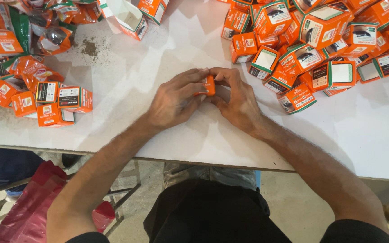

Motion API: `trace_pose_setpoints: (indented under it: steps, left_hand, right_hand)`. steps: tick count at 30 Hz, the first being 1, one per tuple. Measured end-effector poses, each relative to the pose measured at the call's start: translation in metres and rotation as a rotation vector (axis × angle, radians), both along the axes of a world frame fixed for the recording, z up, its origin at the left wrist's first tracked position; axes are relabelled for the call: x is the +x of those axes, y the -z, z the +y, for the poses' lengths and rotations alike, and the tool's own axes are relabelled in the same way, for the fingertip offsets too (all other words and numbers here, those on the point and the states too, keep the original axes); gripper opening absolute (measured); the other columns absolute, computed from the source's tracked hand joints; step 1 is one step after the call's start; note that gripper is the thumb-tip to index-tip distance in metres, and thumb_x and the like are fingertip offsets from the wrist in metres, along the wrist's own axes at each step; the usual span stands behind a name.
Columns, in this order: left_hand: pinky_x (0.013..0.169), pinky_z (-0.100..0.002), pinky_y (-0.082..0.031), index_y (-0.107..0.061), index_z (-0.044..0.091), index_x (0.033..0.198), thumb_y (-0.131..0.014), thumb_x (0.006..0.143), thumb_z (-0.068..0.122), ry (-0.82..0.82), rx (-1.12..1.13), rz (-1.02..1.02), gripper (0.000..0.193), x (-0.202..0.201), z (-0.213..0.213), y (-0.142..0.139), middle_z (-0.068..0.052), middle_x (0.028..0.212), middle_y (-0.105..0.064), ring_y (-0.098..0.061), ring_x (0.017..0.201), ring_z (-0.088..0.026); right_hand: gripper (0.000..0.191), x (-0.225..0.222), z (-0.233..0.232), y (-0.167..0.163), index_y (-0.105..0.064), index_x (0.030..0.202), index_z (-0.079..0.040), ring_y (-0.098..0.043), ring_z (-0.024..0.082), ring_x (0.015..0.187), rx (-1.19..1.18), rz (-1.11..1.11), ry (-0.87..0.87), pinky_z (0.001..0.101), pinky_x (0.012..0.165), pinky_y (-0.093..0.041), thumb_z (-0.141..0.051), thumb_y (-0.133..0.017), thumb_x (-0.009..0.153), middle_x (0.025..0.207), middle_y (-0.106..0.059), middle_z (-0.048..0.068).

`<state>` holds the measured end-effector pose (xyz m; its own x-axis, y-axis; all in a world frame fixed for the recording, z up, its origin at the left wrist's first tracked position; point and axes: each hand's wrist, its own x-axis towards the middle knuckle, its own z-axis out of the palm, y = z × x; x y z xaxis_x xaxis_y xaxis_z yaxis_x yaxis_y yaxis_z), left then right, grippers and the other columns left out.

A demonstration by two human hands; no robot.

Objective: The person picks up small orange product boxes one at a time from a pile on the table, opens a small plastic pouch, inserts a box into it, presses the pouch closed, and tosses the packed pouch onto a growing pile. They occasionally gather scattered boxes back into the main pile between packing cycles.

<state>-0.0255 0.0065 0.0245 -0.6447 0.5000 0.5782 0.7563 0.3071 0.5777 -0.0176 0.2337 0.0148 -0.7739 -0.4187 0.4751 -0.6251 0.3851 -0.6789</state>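
We are working at a white, scuffed tabletop [167, 135], seen from above, with a bare concrete floor showing below its near edge. At the middle of the table we are holding one small orange cardboard box [210, 85] between both hands. Our left hand [174, 100] is curling around the box from its left side, fingers bent and closed against it. Our right hand [235, 96] is closing on it from the right, fingertips meeting the left ones above the box, so only a narrow orange strip is showing between them. The box is sitting just above the table, near its centre. A heap of matching orange boxes [320, 49] is lying well apart to the upper right. A smaller group of closed orange boxes [46, 101] is lying to the left.
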Motion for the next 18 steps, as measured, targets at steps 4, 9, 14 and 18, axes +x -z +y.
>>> trace_pose_setpoints:
  steps: [4,9,14,18]
  left_hand:
    - [0.107,-0.042,-0.057,-0.068,0.003,0.112,-0.078,0.090,0.000,-0.028,0.032,-0.023,0.024,0.001,0.001,0.005,-0.018,0.136,-0.066,-0.064,0.131,-0.038]
    - [0.109,-0.042,-0.056,-0.066,0.003,0.111,-0.080,0.092,0.004,-0.018,-0.020,0.036,0.024,0.003,0.002,0.001,-0.019,0.143,-0.061,-0.060,0.135,-0.038]
    - [0.120,-0.047,-0.046,-0.066,0.002,0.125,-0.076,0.091,0.003,0.000,-0.136,0.138,0.035,0.010,-0.003,-0.004,-0.021,0.153,-0.052,-0.050,0.145,-0.041]
    - [0.108,-0.053,-0.045,-0.065,0.007,0.124,-0.079,0.089,0.014,-0.104,-0.187,0.269,0.039,0.006,-0.023,0.007,-0.021,0.138,-0.059,-0.056,0.129,-0.041]
  right_hand:
    - [0.058,0.001,-0.003,-0.004,-0.041,0.125,-0.001,-0.071,0.034,0.118,0.010,0.027,-0.016,0.0384,0.098,-0.060,0.005,-0.084,0.085,0.136,-0.062,0.020]
    - [0.055,0.002,-0.002,-0.011,-0.047,0.126,-0.004,-0.069,0.035,0.117,0.025,0.055,-0.019,0.0394,0.095,-0.060,0.004,-0.083,0.086,0.138,-0.060,0.019]
    - [0.037,0.005,-0.001,-0.007,-0.062,0.115,-0.008,-0.067,0.038,0.118,0.130,0.098,-0.019,0.0422,0.094,-0.058,0.002,-0.080,0.085,0.138,-0.058,0.018]
    - [0.030,-0.004,0.004,-0.012,-0.066,0.110,-0.007,-0.066,0.037,0.118,0.263,0.225,-0.041,0.0446,0.095,-0.056,0.002,-0.078,0.084,0.136,-0.059,0.017]
